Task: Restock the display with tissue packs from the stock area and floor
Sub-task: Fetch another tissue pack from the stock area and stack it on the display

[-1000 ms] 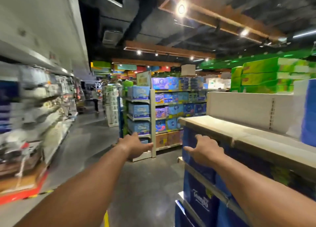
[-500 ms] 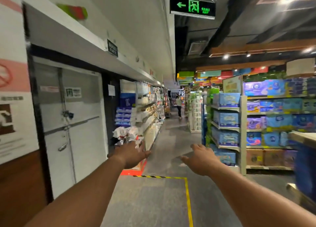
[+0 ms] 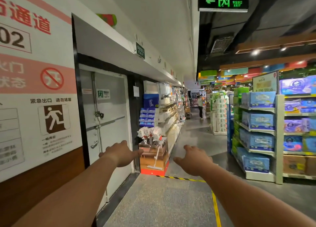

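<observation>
Both my arms stretch forward at waist height in a shop aisle. My left hand [image 3: 120,153] is open and holds nothing, its fingers pointing toward the grey emergency door [image 3: 109,124]. My right hand [image 3: 194,160] is open too, palm down, empty. A stack of blue tissue packs [image 3: 149,112] stands against the wall beyond the door. More blue tissue packs [image 3: 260,119] fill the end shelf on the right. Neither hand touches any pack.
A cardboard mop display box [image 3: 153,156] on a red base stands just past the door. Yellow-black tape [image 3: 181,178] marks the floor ahead. The aisle runs on between the wall shelves [image 3: 172,117] and the shelf end; a person [image 3: 200,107] stands far down it.
My view has swung left, away from the wooden-topped display with blue packs, toward the emergency door and wall. Both hands stayed open and empty in front of me.
</observation>
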Motion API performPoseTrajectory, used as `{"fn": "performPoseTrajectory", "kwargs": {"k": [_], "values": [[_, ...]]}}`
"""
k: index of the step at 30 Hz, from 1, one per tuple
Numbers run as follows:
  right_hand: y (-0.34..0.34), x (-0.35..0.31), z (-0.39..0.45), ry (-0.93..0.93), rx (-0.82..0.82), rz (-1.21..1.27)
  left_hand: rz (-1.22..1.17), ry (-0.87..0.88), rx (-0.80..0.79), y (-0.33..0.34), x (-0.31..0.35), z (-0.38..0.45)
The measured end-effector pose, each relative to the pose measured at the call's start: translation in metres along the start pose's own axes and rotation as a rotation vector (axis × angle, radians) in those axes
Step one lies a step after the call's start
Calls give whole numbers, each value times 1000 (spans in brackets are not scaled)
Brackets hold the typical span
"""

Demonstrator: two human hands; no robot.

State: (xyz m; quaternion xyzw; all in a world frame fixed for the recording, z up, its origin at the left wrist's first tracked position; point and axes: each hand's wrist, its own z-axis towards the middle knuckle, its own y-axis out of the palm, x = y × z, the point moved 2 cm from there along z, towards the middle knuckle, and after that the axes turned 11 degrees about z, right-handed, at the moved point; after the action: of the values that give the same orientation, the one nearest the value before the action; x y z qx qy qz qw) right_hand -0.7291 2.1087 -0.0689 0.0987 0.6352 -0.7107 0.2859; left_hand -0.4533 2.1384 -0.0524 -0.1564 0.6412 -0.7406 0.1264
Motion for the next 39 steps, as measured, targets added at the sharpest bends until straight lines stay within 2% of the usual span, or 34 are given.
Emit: {"fn": "performPoseTrajectory", "kwargs": {"k": [9,16,28,39], "values": [[16,5,51,46,40,-8,-24,55,-25,23,9,52],[26,42,140,74,42,23,-55,35,-1,44,47,132],[2,106,408,-12,57,8,-121,-22,26,39,161,339],[35,171,654,-17,42,-41,-224,0,12,98,239,577]]}}
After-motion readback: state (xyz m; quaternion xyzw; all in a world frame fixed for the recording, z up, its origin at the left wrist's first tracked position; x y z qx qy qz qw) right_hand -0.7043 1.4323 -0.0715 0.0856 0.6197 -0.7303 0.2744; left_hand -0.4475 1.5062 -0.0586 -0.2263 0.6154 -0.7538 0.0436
